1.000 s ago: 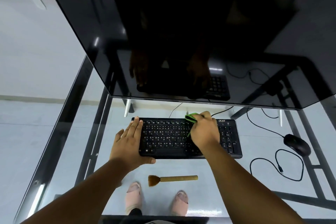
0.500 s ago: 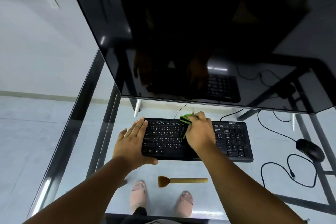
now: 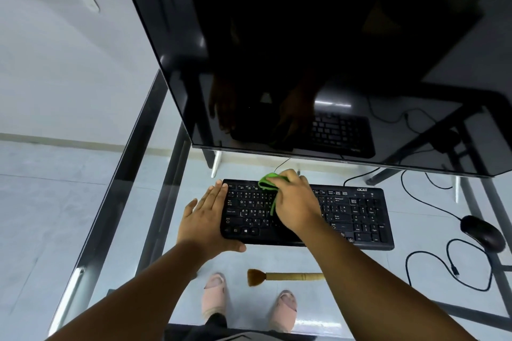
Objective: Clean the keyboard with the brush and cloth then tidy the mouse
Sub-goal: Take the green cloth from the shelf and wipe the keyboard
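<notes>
Since the earlier frames the right hand (image 3: 297, 202) with its bunched green cloth (image 3: 268, 185) has slid leftward along the far rows of the flat black keyboard (image 3: 360, 216), from near the middle toward the left half, while the left hand (image 3: 206, 220) has stayed braced on the keyboard's left end.

Head view: the keyboard lies on a clear glass desk (image 3: 432, 232) with a dark metal frame, just in front of a large black glossy monitor (image 3: 318, 50) that fills the far part of the scene and mirrors the keys and both hands. The right hand's fingers are curled and clamped on the green cloth, pressing it onto the far left rows; a strip of cloth trails down toward the near side beside the palm. The left hand lies flat with its fingers straight and together along the keyboard's left edge, the thumb spread out along the near edge.

A wooden-handled brush with brown bristles (image 3: 285, 276) lies on the glass near the person, in front of the keyboard, bristles pointing left, untouched by either hand. A black corded computer mouse (image 3: 483, 232) sits at the right, well apart from the keyboard, with its black cable (image 3: 426, 263) looped loosely on the near side of it. Through the glass the pale tiled floor (image 3: 55, 216) shows, and the person's feet in pink open-toed slippers (image 3: 213, 299) stand under the near edge.
</notes>
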A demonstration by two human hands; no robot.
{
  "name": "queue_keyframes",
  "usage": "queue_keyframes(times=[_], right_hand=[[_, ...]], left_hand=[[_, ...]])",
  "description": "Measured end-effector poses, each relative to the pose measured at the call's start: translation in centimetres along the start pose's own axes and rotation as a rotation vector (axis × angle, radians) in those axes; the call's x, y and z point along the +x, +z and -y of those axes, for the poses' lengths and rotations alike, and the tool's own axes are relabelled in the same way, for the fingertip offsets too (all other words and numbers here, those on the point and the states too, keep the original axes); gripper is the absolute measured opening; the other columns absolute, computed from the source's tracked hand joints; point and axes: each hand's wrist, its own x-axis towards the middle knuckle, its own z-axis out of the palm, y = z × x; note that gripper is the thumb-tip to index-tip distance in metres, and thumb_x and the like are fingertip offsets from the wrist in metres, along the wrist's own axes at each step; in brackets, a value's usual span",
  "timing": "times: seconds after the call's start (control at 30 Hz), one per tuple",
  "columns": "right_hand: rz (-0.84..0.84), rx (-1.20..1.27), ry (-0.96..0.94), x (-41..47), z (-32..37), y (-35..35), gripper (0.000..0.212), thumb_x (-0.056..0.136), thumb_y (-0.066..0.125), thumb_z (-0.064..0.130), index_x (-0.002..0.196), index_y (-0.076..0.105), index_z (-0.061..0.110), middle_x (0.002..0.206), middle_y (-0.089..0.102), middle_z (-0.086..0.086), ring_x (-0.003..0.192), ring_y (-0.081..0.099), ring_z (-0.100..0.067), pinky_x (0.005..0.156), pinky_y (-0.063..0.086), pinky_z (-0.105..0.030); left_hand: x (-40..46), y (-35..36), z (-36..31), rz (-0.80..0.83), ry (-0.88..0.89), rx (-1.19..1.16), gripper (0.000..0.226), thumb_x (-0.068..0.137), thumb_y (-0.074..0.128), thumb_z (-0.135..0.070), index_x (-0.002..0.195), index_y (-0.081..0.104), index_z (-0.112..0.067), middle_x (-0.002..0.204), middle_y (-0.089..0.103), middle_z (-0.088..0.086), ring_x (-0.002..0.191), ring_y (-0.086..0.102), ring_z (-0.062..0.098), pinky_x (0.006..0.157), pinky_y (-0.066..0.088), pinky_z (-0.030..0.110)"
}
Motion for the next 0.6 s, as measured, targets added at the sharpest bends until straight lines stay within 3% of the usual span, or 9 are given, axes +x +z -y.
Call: queue_keyframes(times=[0.1, 0.33, 0.4, 0.47, 0.53, 0.6], right_hand=[[0.004, -0.004, 0.04, 0.4, 1.6, 0.3, 0.052, 0.09, 0.048, 0.007, 0.133, 0.055, 0.036, 0.126, 0.045, 0.011, 0.111, 0.038, -0.019, 0.082, 0.053, -0.037], [0.048, 0.025, -0.169, 0.3, 0.2, 0.3, 0.048, 0.09, 0.047, 0.003, 0.12, 0.066, 0.036, 0.121, 0.052, 0.015, 0.1, 0.044, -0.014, 0.085, 0.046, -0.029], [-0.056, 0.102, -0.056, 0.2, -0.9, 0.2, 0.041, 0.09, 0.048, 0.005, 0.116, 0.068, 0.029, 0.116, 0.055, 0.011, 0.093, 0.051, -0.016, 0.081, 0.045, -0.026], [-0.122, 0.391, 0.172, 0.4, -1.3, -0.1, 0.03, 0.092, 0.051, 0.011, 0.111, 0.066, 0.028, 0.113, 0.059, 0.004, 0.083, 0.06, -0.019, 0.075, 0.05, -0.03], [-0.1, 0.665, 0.336, 0.9, -1.1, -0.6, 0.011, 0.09, 0.058, 0.029, 0.098, 0.062, 0.035, 0.101, 0.066, -0.001, 0.081, 0.066, -0.024, 0.077, 0.056, -0.041], [-0.062, 0.757, 0.379, 1.3, -0.7, -1.3, 0.017, 0.083, 0.071, 0.037, 0.092, 0.058, 0.031, 0.092, 0.068, -0.001, 0.082, 0.066, -0.021, 0.076, 0.056, -0.038]], left_hand=[[0.0, 0.2, 0.0, -0.005, -0.004, -0.015, 0.14, 0.049, 0.067, -0.08, 0.152, -0.011, -0.024, 0.161, -0.009, -0.009, 0.147, -0.005, 0.008, 0.12, 0.002, 0.039], [-0.1, 0.1, 0.0, -0.009, -0.001, -0.003, 0.139, 0.051, 0.067, -0.079, 0.151, -0.012, -0.024, 0.161, -0.01, -0.009, 0.147, -0.007, 0.008, 0.119, 0.001, 0.038], [-0.1, 0.1, 0.0, -0.009, -0.002, -0.009, 0.139, 0.051, 0.066, -0.079, 0.151, -0.013, -0.024, 0.161, -0.011, -0.009, 0.147, -0.008, 0.008, 0.119, 0.001, 0.038], [-0.1, 0.1, 0.0, -0.002, -0.002, -0.013, 0.138, 0.052, 0.066, -0.079, 0.151, -0.014, -0.024, 0.161, -0.012, -0.009, 0.147, -0.01, 0.008, 0.119, 0.001, 0.038], [-0.2, 0.2, 0.0, 0.0, -0.004, -0.018, 0.138, 0.053, 0.065, -0.079, 0.151, -0.015, -0.024, 0.161, -0.013, -0.009, 0.147, -0.011, 0.008, 0.12, 0.001, 0.039], [-0.3, 0.1, 0.0, -0.004, -0.007, -0.031, 0.138, 0.054, 0.067, -0.078, 0.151, -0.013, -0.024, 0.161, -0.012, -0.008, 0.147, -0.01, 0.009, 0.12, 0.002, 0.039]])
